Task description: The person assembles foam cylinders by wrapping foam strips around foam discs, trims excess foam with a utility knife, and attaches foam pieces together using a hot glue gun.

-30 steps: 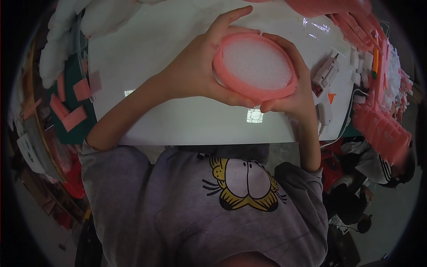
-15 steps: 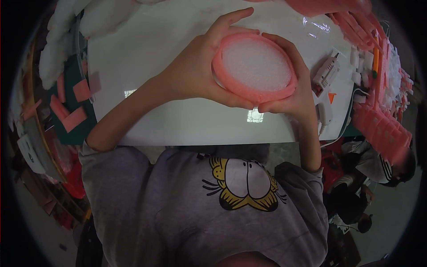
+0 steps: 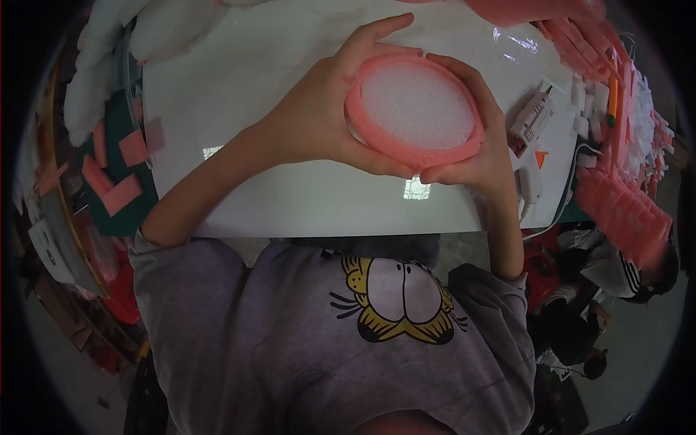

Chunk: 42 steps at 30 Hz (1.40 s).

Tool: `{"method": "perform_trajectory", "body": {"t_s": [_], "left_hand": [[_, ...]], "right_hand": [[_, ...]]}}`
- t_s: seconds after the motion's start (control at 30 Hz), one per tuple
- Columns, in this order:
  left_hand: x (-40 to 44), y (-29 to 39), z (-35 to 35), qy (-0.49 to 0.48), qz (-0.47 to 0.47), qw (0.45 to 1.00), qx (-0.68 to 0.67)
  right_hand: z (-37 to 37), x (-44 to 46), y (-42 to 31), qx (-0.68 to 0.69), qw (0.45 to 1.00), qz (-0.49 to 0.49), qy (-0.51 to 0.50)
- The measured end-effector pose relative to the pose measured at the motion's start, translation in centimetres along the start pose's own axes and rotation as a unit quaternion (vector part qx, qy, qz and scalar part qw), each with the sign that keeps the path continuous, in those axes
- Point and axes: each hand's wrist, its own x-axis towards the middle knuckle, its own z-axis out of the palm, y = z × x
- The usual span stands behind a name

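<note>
Between my two hands is an oval foam piece (image 3: 417, 105), with a white bubbly face and a pink foam band around its rim. My left hand (image 3: 326, 109) grips its left side, the thumb along the lower edge and a finger stretched out above the top. Around the right side wraps my right hand (image 3: 489, 138), fingers along the upper right rim and thumb at the lower edge. Both thumbs come close together at the bottom of the rim. The piece is held over the glossy white table (image 3: 290, 203); its underside is hidden.
At the right lies a white glue gun (image 3: 533, 119) with an orange trigger (image 3: 541, 159) and a cable near it. Pink foam strips (image 3: 623, 210) pile up at the far right. Pink pieces (image 3: 122, 194) lie on a green mat at left. White fluffy bundles (image 3: 170, 29) are at the upper left. Other people sit at lower right.
</note>
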Motion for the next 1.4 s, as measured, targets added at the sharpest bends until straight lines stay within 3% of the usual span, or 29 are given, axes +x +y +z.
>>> {"method": "perform_trajectory", "body": {"t_s": [0.17,0.63,1.4], "left_hand": [[0.02,0.32,-0.06,-0.007,-0.029,1.0,0.0],[-0.02,0.16,-0.31,-0.019,0.054,0.993,0.105],[0.06,0.25,-0.39,-0.028,0.06,0.989,0.129]], "right_hand": [[0.04,-0.04,0.12,0.004,1.0,0.0,0.003],[0.26,-0.05,0.37,-0.016,0.996,-0.087,0.013],[0.28,-0.1,0.54,-0.009,0.996,-0.085,0.004]]}}
